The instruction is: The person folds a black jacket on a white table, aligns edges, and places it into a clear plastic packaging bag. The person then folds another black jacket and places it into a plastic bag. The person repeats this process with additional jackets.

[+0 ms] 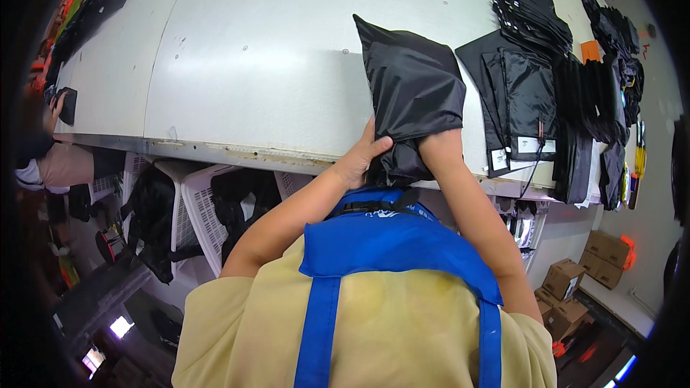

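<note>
A shiny black fabric pouch [413, 79] is held upright at the table's front edge, its pointed corner up at the far left. My left hand [361, 156] grips the lower left of the pouch, with the thumb lying over the dark material. My right hand [441, 145] reaches up inside the pouch's lower opening; only its wrist shows, and the fingers are hidden by the fabric. More bunched black material [399, 165] hangs below the pouch, between my hands and my blue apron [395, 241].
On the white table [251, 65], stacks of folded black pieces [528, 3] and tagged flat black pieces [528, 97] lie to the right. White crates [205, 208] with dark cloth stand under the front edge. At far left is another person's hand [54, 109]. Cardboard boxes [563, 278] sit lower right.
</note>
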The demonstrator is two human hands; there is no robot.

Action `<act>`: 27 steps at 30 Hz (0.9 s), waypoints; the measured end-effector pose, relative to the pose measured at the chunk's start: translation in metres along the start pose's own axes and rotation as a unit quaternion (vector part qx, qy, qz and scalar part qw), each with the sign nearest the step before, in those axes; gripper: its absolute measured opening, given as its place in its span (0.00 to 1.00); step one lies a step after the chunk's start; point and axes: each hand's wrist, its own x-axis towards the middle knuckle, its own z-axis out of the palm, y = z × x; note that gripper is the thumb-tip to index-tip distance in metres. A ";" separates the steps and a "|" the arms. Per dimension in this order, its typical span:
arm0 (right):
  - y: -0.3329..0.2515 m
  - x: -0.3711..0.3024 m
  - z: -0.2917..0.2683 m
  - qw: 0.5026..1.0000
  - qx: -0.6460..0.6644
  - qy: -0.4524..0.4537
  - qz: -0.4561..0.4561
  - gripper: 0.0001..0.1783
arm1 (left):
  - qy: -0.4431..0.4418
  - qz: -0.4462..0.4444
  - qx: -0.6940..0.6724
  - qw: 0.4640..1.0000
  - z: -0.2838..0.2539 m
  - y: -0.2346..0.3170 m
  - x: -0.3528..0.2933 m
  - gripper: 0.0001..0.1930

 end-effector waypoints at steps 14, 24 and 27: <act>0.035 0.026 0.006 0.984 0.141 0.100 -0.038 0.16 | 0.088 0.000 0.121 0.989 0.009 0.001 0.004 0.59; 0.023 0.034 -0.011 0.994 -0.053 -0.076 -0.054 0.22 | 0.078 -0.021 0.062 0.995 -0.005 0.000 0.006 0.56; 0.007 0.045 -0.018 0.992 -0.021 -0.105 -0.059 0.27 | 0.010 -0.036 0.036 0.999 -0.009 0.000 -0.001 0.55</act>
